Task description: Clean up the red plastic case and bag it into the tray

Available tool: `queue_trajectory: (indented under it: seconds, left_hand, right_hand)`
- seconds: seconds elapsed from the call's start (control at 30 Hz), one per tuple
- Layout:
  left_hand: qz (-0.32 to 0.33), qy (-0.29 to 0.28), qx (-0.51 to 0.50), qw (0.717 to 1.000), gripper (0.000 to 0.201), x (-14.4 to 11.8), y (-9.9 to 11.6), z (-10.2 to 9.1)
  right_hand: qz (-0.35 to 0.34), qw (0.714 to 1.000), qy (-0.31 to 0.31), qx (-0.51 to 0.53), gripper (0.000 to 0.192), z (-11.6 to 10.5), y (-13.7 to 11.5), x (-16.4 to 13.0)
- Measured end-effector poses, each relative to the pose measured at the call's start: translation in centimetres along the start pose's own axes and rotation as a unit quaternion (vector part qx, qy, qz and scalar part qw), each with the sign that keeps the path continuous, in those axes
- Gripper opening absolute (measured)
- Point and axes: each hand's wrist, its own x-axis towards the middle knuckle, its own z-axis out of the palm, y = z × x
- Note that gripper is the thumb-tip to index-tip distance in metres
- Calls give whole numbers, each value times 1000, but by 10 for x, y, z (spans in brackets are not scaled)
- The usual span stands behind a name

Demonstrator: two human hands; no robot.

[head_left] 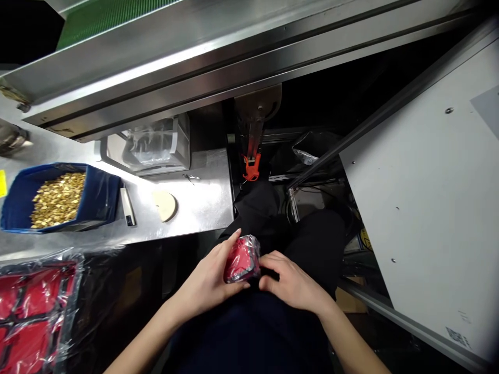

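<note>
Over my lap I hold a small red pouch wrapped in clear plastic. My left hand cups it from the left, fingers curled round its side. From the right, my right hand touches the pouch, its fingertips pressed against the pouch's lower edge. Both hands sit below the steel worktable's front edge.
A blue bin of small gold pieces stands at the table's left. Beside it lie a white lighter-like stick and a pale round disc. More red plastic-wrapped packs lie at lower left. A white panel stands right.
</note>
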Motion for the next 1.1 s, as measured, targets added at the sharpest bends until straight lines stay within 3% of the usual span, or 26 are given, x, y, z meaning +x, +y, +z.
queue_trajectory:
  seconds: [0.07, 0.13, 0.27, 0.33, 0.4, 0.57, 0.7, 0.83, 0.9, 0.97, 1.1]
  left_hand:
    - [-33, -28, -85, 995, 100, -2, 4, -9]
    - [-50, -92, -194, 975, 101, -4, 3, -15]
    - [-92, -231, -394, 885, 108, -7, -11, -7]
    - [-105, -256, -439, 855, 110, -9, -17, 5]
    - [-107, -239, -470, 843, 106, -11, -20, 18]
    - [-130, -204, -487, 839, 84, -13, -22, 36]
    - [-166, -159, -485, 844, 66, -12, -26, 34]
    - [-150, -191, -460, 854, 75, -12, -26, 30]
    - [-153, -203, -465, 848, 77, -13, -26, 29]
    - [-167, -210, -487, 831, 79, -15, -27, 31]
    - [-192, -186, -564, 781, 85, -19, -28, 38]
  right_hand:
    - [-52, 997, 16, -63, 23, -5, -9, -7]
    - [-102, 991, 60, -68, 15, -7, -25, -11]
    - [-232, 964, 122, -44, 12, -1, -64, -10]
    - [-272, 954, 119, -30, 21, 4, -78, -6]
    - [-285, 951, 120, -25, 28, 7, -84, -3]
    - [-257, 953, 152, -55, 26, 2, -75, -2]
    - [-144, 958, 198, -147, 20, -4, -65, 1]
    - [-32, 979, 107, -168, 37, -7, -54, 9]
    - [-16, 988, 56, -144, 27, -8, -51, 13]
    - [-4, 994, 30, -107, 18, -7, -51, 15]
    - [46, 997, 23, -57, 27, -1, -60, 23]
